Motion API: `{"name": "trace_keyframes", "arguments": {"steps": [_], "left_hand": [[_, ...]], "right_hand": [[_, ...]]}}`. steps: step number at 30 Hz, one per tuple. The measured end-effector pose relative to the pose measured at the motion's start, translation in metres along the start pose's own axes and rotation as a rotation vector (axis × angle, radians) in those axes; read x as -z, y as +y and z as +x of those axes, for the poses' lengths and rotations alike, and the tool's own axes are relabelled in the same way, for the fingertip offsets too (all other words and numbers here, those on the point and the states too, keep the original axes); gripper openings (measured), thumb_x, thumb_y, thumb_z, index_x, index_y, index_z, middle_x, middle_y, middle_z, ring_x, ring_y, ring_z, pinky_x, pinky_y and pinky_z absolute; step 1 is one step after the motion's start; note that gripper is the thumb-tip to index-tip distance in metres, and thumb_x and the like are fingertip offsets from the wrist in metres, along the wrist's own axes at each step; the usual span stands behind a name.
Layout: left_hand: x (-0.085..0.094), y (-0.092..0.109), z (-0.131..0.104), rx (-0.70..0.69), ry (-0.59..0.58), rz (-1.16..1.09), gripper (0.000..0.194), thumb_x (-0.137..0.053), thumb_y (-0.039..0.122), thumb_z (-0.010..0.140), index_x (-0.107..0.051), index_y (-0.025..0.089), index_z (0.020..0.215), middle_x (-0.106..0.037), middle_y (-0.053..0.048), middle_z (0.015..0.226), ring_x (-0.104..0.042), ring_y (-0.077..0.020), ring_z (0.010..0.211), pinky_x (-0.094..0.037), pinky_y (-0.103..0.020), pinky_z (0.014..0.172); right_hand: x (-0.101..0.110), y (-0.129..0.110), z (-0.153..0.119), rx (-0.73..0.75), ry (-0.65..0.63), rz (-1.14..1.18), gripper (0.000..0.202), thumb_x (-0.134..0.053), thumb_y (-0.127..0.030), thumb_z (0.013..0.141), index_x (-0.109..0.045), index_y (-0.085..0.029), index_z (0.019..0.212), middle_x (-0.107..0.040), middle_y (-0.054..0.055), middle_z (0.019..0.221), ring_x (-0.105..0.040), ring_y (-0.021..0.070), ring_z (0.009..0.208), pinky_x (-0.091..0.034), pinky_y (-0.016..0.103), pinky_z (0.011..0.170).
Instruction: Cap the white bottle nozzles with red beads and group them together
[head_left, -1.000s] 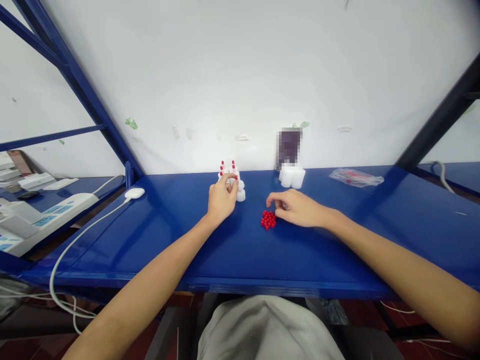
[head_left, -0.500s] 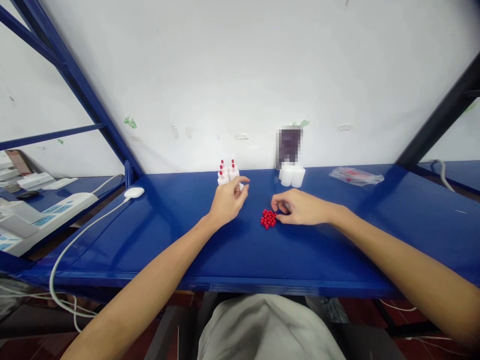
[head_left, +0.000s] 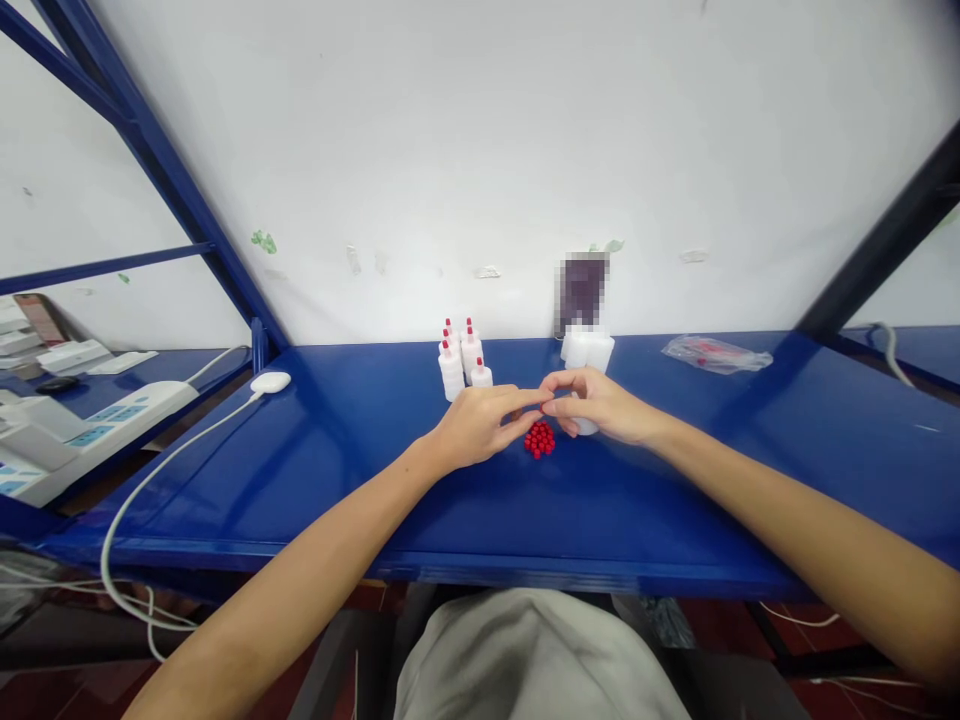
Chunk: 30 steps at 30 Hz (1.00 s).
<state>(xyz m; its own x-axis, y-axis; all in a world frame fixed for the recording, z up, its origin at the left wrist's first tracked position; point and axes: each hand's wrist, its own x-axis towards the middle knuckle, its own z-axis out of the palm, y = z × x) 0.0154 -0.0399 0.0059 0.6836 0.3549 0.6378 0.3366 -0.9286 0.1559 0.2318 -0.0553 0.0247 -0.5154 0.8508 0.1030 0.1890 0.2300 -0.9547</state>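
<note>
My left hand (head_left: 484, 425) and my right hand (head_left: 600, 402) meet fingertip to fingertip above a small pile of red caps (head_left: 539, 440) on the blue table. A bit of red shows between the fingertips, a cap pinched by both hands. Under my right hand part of a white bottle (head_left: 587, 426) is visible, partly hidden by the fingers. White bottles with red tips (head_left: 451, 370) stand in a group behind my left hand, one (head_left: 481, 374) nearer to it. White bottles without red tips (head_left: 588, 348) stand behind my right hand.
A clear plastic bag with red items (head_left: 718, 354) lies at the back right. Against the wall leans a dark, pixelated object (head_left: 583, 288). At the left are a round white charger (head_left: 271, 383) with its cable and a power strip (head_left: 112, 428). Blue frame posts rise on both sides.
My left hand has moved right and forward from the red-tipped bottles to meet my right hand. My right hand has lifted off the caps, and a white bottle now shows beneath it.
</note>
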Motion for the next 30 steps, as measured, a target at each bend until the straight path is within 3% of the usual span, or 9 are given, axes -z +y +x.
{"name": "trace_keyframes", "arguments": {"steps": [6,8,13,20,30], "left_hand": [[-0.002,0.002,0.002,0.000,0.119,-0.005,0.026,-0.051,0.029,0.095,-0.068,0.016,0.110,-0.063,-0.002,0.071,-0.051,-0.0090,0.059,-0.039,-0.021,0.059],[-0.003,0.004,0.002,0.046,0.095,-0.015,0.025,-0.054,0.032,0.094,-0.069,0.016,0.107,-0.059,0.001,0.064,-0.049,-0.0087,0.057,-0.037,-0.020,0.057],[-0.003,0.009,0.004,0.141,0.005,-0.010,0.022,-0.057,0.032,0.090,-0.071,0.017,0.097,-0.055,0.003,0.058,-0.045,-0.0080,0.052,-0.032,-0.020,0.053],[-0.004,0.011,0.005,0.163,-0.030,-0.074,0.018,-0.058,0.028,0.088,-0.071,0.018,0.092,-0.052,0.003,0.057,-0.044,-0.0077,0.052,-0.032,-0.019,0.054],[-0.007,0.013,0.007,0.201,-0.021,-0.138,0.012,-0.058,0.021,0.083,-0.069,0.016,0.084,-0.049,0.005,0.055,-0.043,-0.0071,0.052,-0.032,-0.019,0.054]], "right_hand": [[-0.009,0.004,0.000,0.100,0.018,0.081,0.017,-0.056,-0.034,0.086,-0.055,-0.018,0.093,-0.052,-0.005,0.054,-0.047,0.0101,0.046,-0.034,0.024,0.049],[-0.013,0.002,-0.003,0.158,0.037,0.019,0.014,-0.049,-0.028,0.087,-0.050,-0.020,0.098,-0.056,-0.004,0.065,-0.047,0.0102,0.049,-0.035,0.024,0.050],[-0.023,-0.004,-0.008,0.193,0.001,-0.190,0.027,-0.039,-0.021,0.083,-0.037,-0.023,0.110,-0.064,0.001,0.088,-0.046,0.0124,0.054,-0.039,0.027,0.054],[-0.026,-0.003,-0.007,0.233,0.100,-0.400,0.033,-0.037,-0.018,0.078,-0.036,-0.024,0.111,-0.048,-0.005,0.069,-0.045,0.0156,0.058,-0.037,0.029,0.059],[-0.026,-0.004,-0.007,0.298,0.120,-0.585,0.035,-0.038,-0.017,0.079,-0.037,-0.023,0.113,-0.053,-0.003,0.075,-0.049,0.0182,0.063,-0.038,0.031,0.063]]}}
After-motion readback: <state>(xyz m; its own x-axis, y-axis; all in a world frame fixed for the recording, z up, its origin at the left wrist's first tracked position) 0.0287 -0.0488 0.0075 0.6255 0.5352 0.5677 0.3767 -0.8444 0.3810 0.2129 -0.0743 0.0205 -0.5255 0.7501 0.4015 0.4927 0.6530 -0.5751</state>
